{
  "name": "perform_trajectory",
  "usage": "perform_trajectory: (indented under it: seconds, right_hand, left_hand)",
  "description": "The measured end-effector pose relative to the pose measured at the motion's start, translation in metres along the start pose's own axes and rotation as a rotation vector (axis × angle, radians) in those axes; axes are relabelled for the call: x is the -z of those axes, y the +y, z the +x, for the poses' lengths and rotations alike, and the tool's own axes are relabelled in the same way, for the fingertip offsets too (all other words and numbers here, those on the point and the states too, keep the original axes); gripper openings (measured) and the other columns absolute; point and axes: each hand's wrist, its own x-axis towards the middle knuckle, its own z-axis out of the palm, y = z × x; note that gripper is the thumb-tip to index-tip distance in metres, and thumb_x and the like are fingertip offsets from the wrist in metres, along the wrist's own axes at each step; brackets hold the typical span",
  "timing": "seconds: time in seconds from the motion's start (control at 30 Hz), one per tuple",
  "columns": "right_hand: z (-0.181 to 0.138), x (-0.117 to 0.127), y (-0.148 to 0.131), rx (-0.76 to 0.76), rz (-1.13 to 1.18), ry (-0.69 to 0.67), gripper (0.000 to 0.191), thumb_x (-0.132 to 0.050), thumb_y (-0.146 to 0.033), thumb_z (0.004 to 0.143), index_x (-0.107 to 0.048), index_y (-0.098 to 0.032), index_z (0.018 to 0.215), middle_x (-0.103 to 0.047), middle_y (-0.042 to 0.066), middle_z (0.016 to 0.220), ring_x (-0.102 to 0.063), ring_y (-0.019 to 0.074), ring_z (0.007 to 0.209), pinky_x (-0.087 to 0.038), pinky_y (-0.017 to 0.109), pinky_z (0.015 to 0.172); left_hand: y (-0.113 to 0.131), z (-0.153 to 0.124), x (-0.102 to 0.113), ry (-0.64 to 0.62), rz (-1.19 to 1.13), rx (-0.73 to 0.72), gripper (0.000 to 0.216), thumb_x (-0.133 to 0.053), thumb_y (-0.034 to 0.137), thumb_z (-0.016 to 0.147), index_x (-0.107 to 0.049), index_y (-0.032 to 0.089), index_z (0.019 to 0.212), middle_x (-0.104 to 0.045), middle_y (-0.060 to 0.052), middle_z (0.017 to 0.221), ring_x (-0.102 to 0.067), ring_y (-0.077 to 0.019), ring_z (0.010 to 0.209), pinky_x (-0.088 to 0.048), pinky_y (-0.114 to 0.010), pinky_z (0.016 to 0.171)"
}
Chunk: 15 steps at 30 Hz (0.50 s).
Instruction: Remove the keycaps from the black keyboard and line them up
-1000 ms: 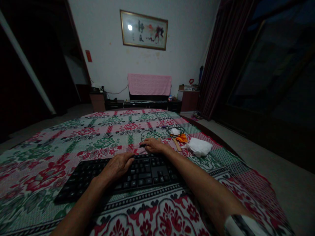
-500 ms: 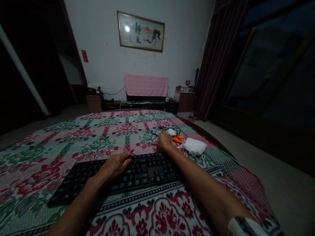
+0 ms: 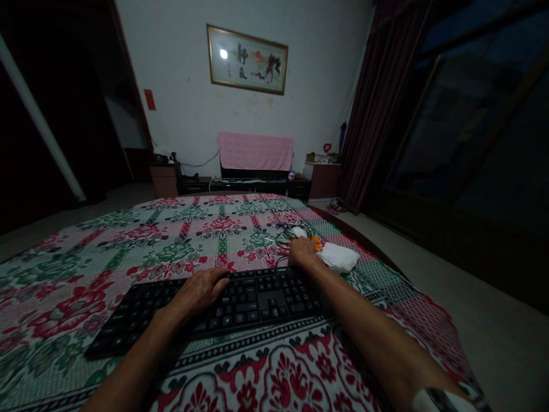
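A black keyboard (image 3: 240,300) lies on the patterned tablecloth in front of me. My left hand (image 3: 203,289) holds it near the middle, fingers over its far edge and thumb resting on top. Beyond the keyboard's right end, my right hand (image 3: 302,252) is down by a coiled black cable (image 3: 283,234) and a crumpled orange thing (image 3: 317,242). The back of that hand hides its fingers, so what they touch is not visible. A white crumpled packet or tissue (image 3: 341,258) lies just right of it. A thin pale stick (image 3: 269,239) shows on the cloth to its left.
The red, green and white tablecloth (image 3: 171,229) covers the round table. A small white piece (image 3: 299,232) lies by the cable. Against the far wall stands a low cabinet with a pink cloth (image 3: 256,151) above it. Dark curtains (image 3: 338,114) and a window are at the right.
My right hand has moved right, away from the thin stick's spot and over toward the orange thing and the white packet. My left hand and the keyboard have stayed in place.
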Motion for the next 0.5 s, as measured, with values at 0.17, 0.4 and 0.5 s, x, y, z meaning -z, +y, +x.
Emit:
perform_trajectory:
  seconds: [0.17,0.4,0.5]
  right_hand:
    - [0.007,-0.001,-0.010,0.273,-0.186,0.060,0.026,-0.055,-0.017,0.070,-0.067,-0.008,0.092,-0.058,0.021,0.107,-0.048,0.0318,0.103,-0.029,0.049,0.090]
    - [0.009,0.000,-0.031,0.538,-0.003,-0.018,0.032,-0.034,-0.027,0.087,-0.063,-0.015,0.093,-0.063,0.013,0.097,-0.054,0.0224,0.094,-0.027,0.042,0.092]
    - [0.009,0.000,-0.031,0.500,0.059,-0.055,0.034,-0.030,-0.030,0.088,-0.062,-0.018,0.096,-0.062,0.010,0.102,-0.054,0.0215,0.096,-0.028,0.042,0.091]
  left_hand:
    - [0.003,-0.001,0.002,0.010,-0.006,0.010,0.042,-0.033,0.039,0.084,-0.055,0.024,0.117,-0.063,-0.005,0.110,-0.057,-0.0198,0.102,-0.040,-0.029,0.089]
    - [0.008,-0.002,0.005,0.007,0.000,0.021,0.043,-0.034,0.039,0.084,-0.055,0.022,0.117,-0.063,-0.006,0.111,-0.056,-0.0202,0.103,-0.040,-0.030,0.090]
    - [0.010,-0.003,0.007,0.001,-0.011,0.021,0.042,-0.034,0.038,0.084,-0.055,0.022,0.116,-0.064,-0.006,0.109,-0.057,-0.0207,0.101,-0.040,-0.031,0.088]
